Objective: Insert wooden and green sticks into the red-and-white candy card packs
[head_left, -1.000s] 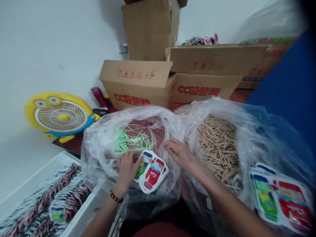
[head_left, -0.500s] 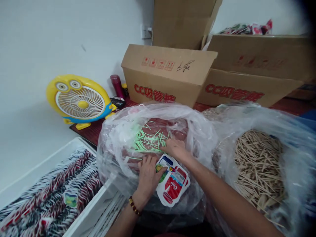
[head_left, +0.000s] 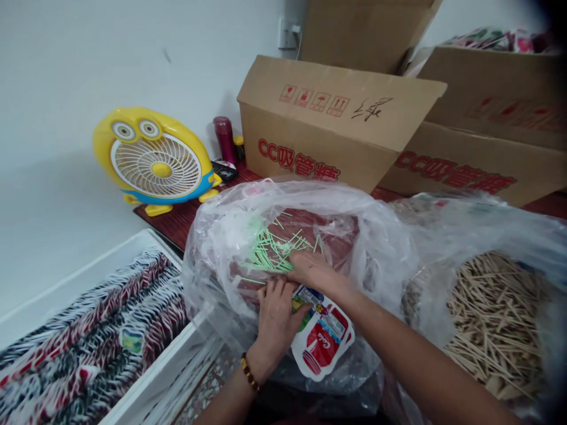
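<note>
Thin green candy sticks (head_left: 268,251) lie in a loose heap in an opened clear plastic bag (head_left: 385,254), on the dark red tabletop. My right hand (head_left: 312,268) reaches over them with its fingers closed at the heap's near right edge; the fingertips are partly hidden. Just nearer to me, my left hand (head_left: 277,319) holds bottle-shaped cola packets (head_left: 323,345) against the bag's front, its thumb across their upper left part. The packets are red and white and overlap. My right forearm crosses above their right side.
A white foam box (head_left: 146,383) full of packed packets stands at the left. Tan sticks (head_left: 496,319) fill another plastic bag at the right. Behind are cardboard boxes (head_left: 319,130), a yellow fan (head_left: 162,168), a maroon flask (head_left: 225,139) and a black remote (head_left: 225,171).
The view has turned left, so the surroundings shift right in the picture. My right hand has come down closer to my left fingertips. The left hand keeps its grip on the packets.
</note>
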`<state>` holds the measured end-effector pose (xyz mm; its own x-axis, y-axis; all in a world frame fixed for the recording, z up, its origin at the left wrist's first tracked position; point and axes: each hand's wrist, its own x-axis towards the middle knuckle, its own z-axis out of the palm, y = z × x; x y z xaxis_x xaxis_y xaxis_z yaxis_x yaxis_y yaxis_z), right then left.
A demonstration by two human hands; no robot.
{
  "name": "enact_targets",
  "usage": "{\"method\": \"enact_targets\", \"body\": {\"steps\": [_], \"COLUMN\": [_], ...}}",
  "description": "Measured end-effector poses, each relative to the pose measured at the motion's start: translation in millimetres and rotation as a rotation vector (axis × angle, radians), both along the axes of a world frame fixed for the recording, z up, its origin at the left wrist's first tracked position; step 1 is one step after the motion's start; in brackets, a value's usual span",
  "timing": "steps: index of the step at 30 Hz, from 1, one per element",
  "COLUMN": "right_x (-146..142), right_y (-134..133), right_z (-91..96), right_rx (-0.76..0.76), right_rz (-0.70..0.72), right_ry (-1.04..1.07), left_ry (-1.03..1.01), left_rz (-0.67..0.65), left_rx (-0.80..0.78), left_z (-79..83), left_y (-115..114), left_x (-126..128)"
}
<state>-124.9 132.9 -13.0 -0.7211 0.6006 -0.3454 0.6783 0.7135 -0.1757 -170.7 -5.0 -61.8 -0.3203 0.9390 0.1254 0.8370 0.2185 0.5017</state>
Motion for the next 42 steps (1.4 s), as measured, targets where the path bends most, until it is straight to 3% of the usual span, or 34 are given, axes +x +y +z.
{"method": "enact_targets", "body": {"steps": [5,10,19,25,31,37,42], "right_x": [3,13,29,38,42,43,45], "right_y": [-8,7,28,18,7,4,5], "right_z": [-6.2,-22.2,-33.5,-42.4,-48.6,-55.9,-58.7], "right_rx": [-0.021,-0.143,-0.439,-0.750,-0.613,-0.672,-0.583], "right_rz": [0.055,0.031,-0.131,-0.388,-0.369,-0.393,-0.407], "right_ry": [0.073,0.181,0.528,1.036,1.028,1.023,1.057], "left_ry": [-0.004,-0.018,-0.050,-0.102,-0.216,-0.274,-0.231], "left_rz": [0.014,0.008,0.019,0.036,0.071,0.073,0.068], "left_rx": [-0.016,-0.003,-0.018,-0.023,-0.024,-0.023,-0.018], "left_z": [0.2,1.2,4.7,8.9,9.7,10.0,10.3], "left_y": [1,0,2,4,10,14,15], "left_x": [0,0,-1,-1,-2,-5,-7]}}
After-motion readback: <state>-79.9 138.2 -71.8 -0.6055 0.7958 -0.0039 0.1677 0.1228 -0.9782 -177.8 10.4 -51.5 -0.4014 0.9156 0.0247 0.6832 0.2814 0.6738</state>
